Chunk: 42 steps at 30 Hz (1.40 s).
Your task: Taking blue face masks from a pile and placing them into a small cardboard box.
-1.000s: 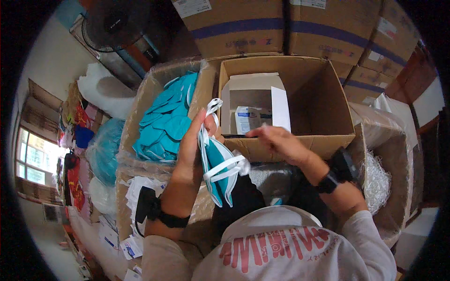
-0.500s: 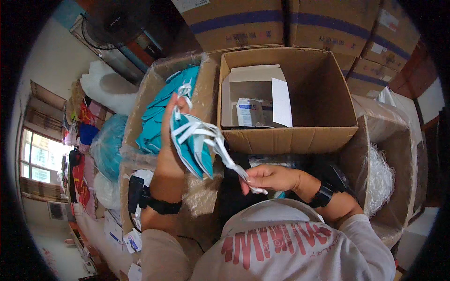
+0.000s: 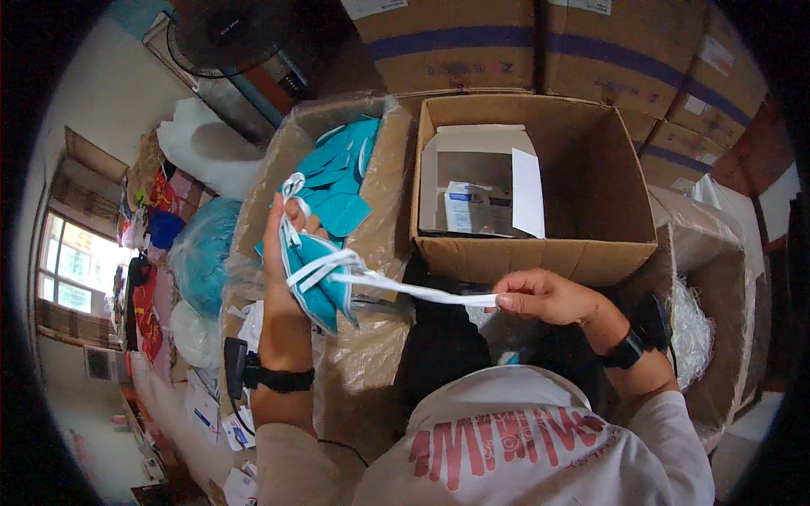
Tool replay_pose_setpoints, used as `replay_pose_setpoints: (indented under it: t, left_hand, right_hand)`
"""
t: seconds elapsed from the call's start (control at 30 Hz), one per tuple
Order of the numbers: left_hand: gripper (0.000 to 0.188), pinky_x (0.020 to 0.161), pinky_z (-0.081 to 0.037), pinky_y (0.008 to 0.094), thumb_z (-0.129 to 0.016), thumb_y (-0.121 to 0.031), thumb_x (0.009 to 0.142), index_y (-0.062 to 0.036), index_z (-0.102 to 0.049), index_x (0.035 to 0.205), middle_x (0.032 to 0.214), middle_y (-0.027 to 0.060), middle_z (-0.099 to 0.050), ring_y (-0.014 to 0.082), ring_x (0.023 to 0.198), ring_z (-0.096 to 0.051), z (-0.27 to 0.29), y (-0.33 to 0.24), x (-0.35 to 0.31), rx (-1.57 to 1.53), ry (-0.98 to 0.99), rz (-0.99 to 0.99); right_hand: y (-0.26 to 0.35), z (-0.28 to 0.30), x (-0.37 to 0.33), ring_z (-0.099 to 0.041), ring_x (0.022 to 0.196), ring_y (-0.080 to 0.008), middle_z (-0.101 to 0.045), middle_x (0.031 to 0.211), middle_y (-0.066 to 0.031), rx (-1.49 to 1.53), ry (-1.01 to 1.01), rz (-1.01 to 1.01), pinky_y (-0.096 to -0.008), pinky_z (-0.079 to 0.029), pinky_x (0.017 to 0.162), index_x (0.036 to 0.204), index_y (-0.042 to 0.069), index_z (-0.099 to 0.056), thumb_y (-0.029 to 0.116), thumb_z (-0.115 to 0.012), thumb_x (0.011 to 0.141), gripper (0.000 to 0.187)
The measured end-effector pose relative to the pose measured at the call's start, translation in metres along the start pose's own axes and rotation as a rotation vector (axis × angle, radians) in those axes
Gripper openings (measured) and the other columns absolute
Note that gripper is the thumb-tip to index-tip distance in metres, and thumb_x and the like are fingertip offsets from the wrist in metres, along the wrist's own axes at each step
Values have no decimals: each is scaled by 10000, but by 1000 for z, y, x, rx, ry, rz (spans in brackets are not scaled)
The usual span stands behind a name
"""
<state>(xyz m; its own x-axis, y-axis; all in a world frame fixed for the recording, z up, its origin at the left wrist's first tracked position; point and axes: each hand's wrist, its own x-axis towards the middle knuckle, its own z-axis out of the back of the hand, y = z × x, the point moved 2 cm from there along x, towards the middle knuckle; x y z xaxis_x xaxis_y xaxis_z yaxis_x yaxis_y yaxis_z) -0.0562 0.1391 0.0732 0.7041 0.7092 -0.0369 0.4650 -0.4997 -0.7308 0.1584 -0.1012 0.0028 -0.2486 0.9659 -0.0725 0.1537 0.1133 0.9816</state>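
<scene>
My left hand [image 3: 275, 244], at the left of centre, is closed round a small bundle of teal face masks [image 3: 313, 253] with white edging, seemingly folded. White straps [image 3: 413, 292] wrap round the bundle and loop above the fingers. From there they stretch in a nearly level, taut line to my right hand [image 3: 548, 298], whose thumb and fingers pinch the ends. Behind the left hand, more teal masks [image 3: 339, 207] lie heaped in a plastic-lined carton [image 3: 390, 160].
An open brown carton [image 3: 540, 257] at the centre holds a smaller white box [image 3: 477, 139] with packets inside. Another carton [image 3: 730, 337] at the right contains white stringy material [image 3: 693, 329]. Closed cartons [image 3: 456, 63] are stacked behind. A fan [image 3: 224, 38] stands far left.
My right hand has moved right and slightly up, drawing the straps from a downward slant into a taut line. The left hand and bundle have shifted left in the picture.
</scene>
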Motion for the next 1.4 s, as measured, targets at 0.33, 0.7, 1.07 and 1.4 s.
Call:
replay_pose_setpoints:
  t: [0.33, 0.7, 1.07, 1.4]
  left_hand:
    - [366, 435, -285, 240, -297, -353, 931, -86, -464, 745, 518, -8, -385, 95, 467, -347, -20, 50, 11, -344, 380, 220]
    - [348, 408, -319, 251, -276, -345, 933, -115, -473, 763, 547, -11, -413, 108, 475, -345, -8, 62, 12, -405, 356, 251]
    - [352, 419, -304, 246, -280, -357, 930, -112, -469, 764, 552, -4, -425, 111, 480, -347, -11, 69, 11, -435, 313, 278]
    - [303, 398, -283, 232, -428, -358, 890, -113, -495, 723, 498, -31, -382, 89, 433, -325, 25, 45, 7, -88, -12, 67]
  right_hand:
    - [11, -33, 84, -398, 592, -43, -496, 753, 44, 721, -272, 109, -166, -306, 474, 938, 109, -513, 275, -456, 894, 181]
    - [-19, -64, 78, -402, 575, -50, -506, 783, 23, 894, 46, -150, -150, -283, 427, 956, 105, -499, 243, -453, 897, 157]
    - [7, -68, 73, -364, 551, -28, -565, 801, -9, 290, 256, 109, -173, -309, 470, 1110, 64, -444, 214, -474, 891, 268]
    - [2, -29, 60, -400, 589, -56, -494, 735, 1, 422, -125, -60, -175, -311, 475, 900, 93, -475, 314, -468, 886, 221]
